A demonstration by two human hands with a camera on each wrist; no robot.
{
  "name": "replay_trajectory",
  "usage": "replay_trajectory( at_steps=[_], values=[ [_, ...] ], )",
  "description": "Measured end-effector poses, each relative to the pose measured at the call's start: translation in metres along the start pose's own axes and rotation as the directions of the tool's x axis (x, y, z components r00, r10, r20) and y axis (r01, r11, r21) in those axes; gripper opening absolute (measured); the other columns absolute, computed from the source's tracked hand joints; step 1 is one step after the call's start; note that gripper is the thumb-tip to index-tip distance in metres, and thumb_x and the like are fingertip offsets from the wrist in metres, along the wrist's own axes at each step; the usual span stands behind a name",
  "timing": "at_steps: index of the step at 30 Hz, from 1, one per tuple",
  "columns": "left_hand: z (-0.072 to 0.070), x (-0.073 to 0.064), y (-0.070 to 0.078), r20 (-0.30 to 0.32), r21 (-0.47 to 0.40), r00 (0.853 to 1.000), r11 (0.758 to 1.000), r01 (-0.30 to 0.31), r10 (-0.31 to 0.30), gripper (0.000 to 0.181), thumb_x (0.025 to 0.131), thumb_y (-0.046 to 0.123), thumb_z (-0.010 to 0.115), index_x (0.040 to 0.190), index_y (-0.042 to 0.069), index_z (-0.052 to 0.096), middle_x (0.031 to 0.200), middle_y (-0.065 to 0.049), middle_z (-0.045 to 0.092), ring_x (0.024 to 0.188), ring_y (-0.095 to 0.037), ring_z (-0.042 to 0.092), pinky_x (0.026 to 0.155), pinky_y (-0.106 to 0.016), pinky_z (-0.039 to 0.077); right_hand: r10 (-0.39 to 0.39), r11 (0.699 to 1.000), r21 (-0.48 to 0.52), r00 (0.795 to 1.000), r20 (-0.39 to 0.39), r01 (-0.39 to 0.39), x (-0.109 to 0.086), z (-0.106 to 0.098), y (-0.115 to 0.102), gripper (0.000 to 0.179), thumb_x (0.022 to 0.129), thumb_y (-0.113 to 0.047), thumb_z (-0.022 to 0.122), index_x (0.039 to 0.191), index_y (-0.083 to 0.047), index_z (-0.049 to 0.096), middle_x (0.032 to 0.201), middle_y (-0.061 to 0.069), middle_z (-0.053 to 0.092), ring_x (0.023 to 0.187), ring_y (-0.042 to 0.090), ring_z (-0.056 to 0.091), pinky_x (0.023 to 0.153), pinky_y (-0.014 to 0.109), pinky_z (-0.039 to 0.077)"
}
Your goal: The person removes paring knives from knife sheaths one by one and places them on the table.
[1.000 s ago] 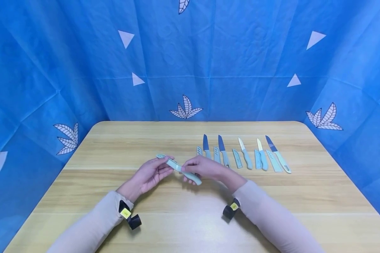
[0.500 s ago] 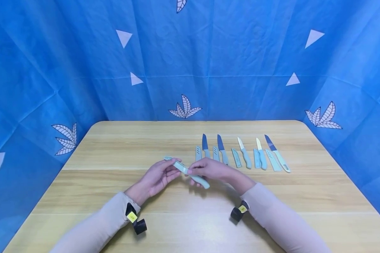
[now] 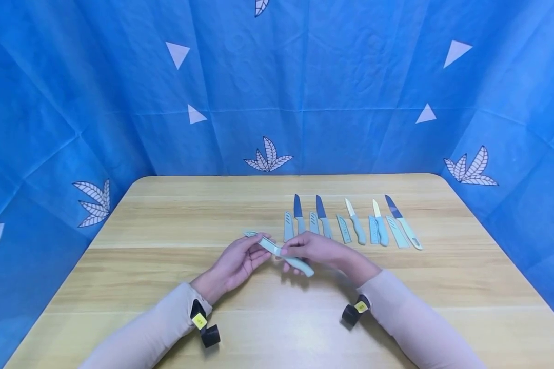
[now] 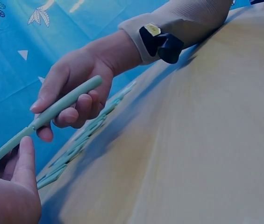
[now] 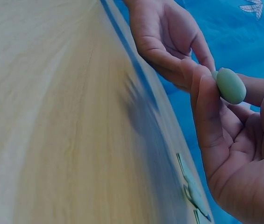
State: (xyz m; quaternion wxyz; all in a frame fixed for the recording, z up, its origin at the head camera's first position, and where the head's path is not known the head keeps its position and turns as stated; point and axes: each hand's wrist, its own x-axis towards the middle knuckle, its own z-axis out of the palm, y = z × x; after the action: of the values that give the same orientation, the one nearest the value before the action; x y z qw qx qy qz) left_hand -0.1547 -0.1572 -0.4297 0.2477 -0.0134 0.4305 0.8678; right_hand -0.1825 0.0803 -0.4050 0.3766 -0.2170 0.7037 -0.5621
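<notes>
In the head view my left hand (image 3: 240, 262) pinches a pale green knife sheath (image 3: 269, 245) between thumb and fingers. My right hand (image 3: 317, 249) grips the knife handle (image 3: 301, 266), which slants down to the right from the sheath. No blade shows between handle and sheath. The left wrist view has the handle (image 4: 71, 100) raised above the table, the right thumb along its side and the left fingertips near the joint. Seen from the right wrist, the handle's rounded butt (image 5: 232, 87) points at the camera between right thumb and fingers.
Several bare knives lie in a row at the back right of the wooden table (image 3: 166, 215), each with a sheath beside it. Among them are a dark-bladed knife (image 3: 324, 218), a light-bladed knife (image 3: 358, 228) and a slatted sheath (image 3: 397, 231). A blue curtain (image 3: 240, 77) hangs behind.
Both hands, with the knife and sheath between them, have drifted right and slightly toward the person. Their grips look the same. The row of knives has stayed put.
</notes>
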Motion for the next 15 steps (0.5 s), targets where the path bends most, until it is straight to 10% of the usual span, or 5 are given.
replay_trajectory(
  at_steps=[15],
  values=[
    [-0.002,0.003,-0.012,0.034,-0.032,0.999,0.999,0.007,-0.006,0.028,0.103,0.016,0.05,0.123,-0.004,0.052,0.108,-0.018,0.067,0.101,-0.025,0.068,0.1,-0.032,0.05,-0.003,1.0,0.027,1.0,0.012,0.003,0.0,0.0,0.006,0.031,0.099,-0.019,0.057,0.118,0.005,0.064,0.096,0.018,0.071,0.076,0.022,0.068,0.063,0.03,0.061]
  ],
)
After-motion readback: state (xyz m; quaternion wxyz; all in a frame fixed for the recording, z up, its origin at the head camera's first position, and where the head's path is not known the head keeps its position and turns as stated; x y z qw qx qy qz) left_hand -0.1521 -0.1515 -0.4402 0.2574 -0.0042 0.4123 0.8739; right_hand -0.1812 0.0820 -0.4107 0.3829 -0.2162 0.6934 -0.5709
